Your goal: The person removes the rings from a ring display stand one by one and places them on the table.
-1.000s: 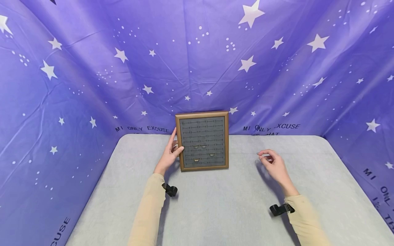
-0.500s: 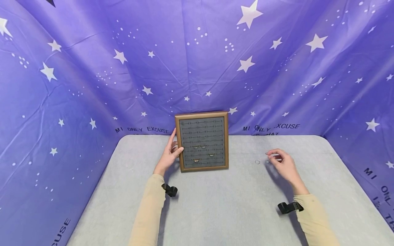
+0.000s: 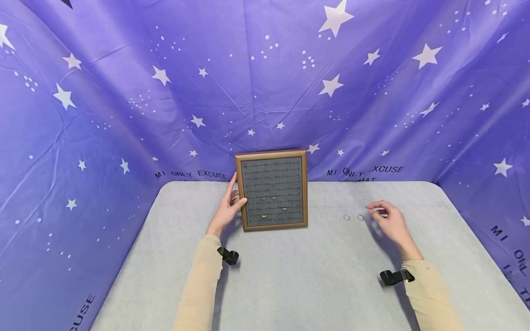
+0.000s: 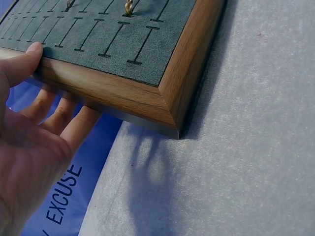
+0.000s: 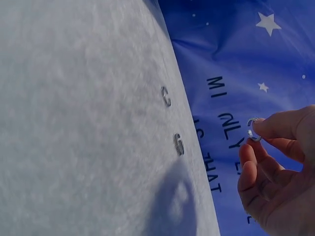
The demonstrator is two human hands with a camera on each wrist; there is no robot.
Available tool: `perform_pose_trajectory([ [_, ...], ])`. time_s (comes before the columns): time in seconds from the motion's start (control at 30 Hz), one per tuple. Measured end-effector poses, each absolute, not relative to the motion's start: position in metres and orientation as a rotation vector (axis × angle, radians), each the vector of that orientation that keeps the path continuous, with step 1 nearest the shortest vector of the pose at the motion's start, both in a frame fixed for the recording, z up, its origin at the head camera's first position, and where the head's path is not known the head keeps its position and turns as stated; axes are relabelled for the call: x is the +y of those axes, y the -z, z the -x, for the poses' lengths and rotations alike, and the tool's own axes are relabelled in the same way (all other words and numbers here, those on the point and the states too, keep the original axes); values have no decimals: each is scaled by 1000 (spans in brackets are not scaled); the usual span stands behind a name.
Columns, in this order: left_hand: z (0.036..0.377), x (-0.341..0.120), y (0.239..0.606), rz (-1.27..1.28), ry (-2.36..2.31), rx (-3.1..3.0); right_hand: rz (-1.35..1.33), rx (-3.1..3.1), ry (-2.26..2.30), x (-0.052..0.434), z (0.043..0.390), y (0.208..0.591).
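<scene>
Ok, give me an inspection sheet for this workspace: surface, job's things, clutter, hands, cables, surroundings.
Surface: grey table, cloth-like top.
Job's things: wood-framed ring board with slotted grey face, a few rings in its lower rows; two loose rings lying on the table to its right; one ring pinched in the right hand.
Clutter: nothing seen.
Hands: left hand holds the board's left edge, thumb on the frame, fingers behind; right hand is raised off the table, just right of the loose rings.
Cables: nothing seen; black wrist mounts only.
Surroundings: purple star-print backdrop with lettering, on three sides.
</scene>
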State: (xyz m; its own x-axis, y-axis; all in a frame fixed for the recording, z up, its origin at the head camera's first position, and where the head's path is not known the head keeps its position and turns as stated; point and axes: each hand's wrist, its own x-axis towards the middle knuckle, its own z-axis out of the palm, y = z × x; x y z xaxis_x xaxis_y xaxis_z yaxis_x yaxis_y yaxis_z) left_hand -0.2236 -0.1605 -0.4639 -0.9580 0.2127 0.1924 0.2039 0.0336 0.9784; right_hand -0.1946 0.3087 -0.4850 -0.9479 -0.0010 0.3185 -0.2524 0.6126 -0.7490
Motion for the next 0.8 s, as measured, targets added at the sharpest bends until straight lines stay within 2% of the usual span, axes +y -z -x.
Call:
perform_pose_trajectory([
  [0.37,226,-161,463,-448,-2111,2279,-102,-2641,-1200,322,200,493],
  [0.8,224,-161,463,-459,-2128,2259,-129,-2644,-1103,332,202,508],
])
